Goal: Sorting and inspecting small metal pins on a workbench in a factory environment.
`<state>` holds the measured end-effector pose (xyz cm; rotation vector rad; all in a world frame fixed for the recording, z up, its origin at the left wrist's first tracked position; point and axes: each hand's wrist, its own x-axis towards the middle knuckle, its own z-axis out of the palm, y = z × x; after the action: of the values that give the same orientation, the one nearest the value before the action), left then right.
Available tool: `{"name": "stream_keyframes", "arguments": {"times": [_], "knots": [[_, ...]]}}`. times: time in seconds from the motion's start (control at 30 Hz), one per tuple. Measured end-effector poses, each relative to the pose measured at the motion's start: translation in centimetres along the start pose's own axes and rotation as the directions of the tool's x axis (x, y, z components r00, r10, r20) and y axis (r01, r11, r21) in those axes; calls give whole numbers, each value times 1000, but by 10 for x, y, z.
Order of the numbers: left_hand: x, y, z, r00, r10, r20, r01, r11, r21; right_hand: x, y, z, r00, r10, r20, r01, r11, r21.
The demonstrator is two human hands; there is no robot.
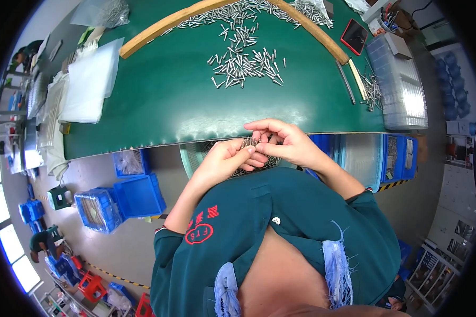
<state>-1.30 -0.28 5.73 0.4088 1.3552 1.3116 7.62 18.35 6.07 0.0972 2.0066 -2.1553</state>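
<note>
Just off the front edge of the green table point(195, 111), my two hands meet close to my body. My left hand point(228, 158) is curled around several small metal pins point(248, 142), whose shiny ends show between its fingers. Thumb and fingertips of my right hand point(284, 141) pinch at the same pins, with its index finger stretched out above. Below the hands is a pale green basket point(188, 158) with more metal parts, mostly covered by my hands. A loose pile of similar pins point(243, 66) lies on the table ahead.
Wooden strips point(312, 29) frame a larger heap of pins at the back. On the right lie a red-edged phone point(354, 37), thin bars point(346, 83) and stacked clear plastic trays point(399, 90). White plastic sheets point(90, 87) lie left. Blue crates point(138, 195) stand below on the left.
</note>
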Motion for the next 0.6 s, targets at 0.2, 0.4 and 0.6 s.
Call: {"name": "stream_keyframes", "arguments": {"times": [0.2,0.4,0.6], "knots": [[-4,5,-3,1000,-8,30,8,1000,-11,2,-2,0,999,23,33,-25,998,60],[-3,6,-4,999,-14,36,14,1000,-5,2,0,-3,998,45,46,-48,997,54],[-5,6,-4,1000,5,23,-6,1000,12,4,-5,-2,998,-22,53,27,995,-96]]}}
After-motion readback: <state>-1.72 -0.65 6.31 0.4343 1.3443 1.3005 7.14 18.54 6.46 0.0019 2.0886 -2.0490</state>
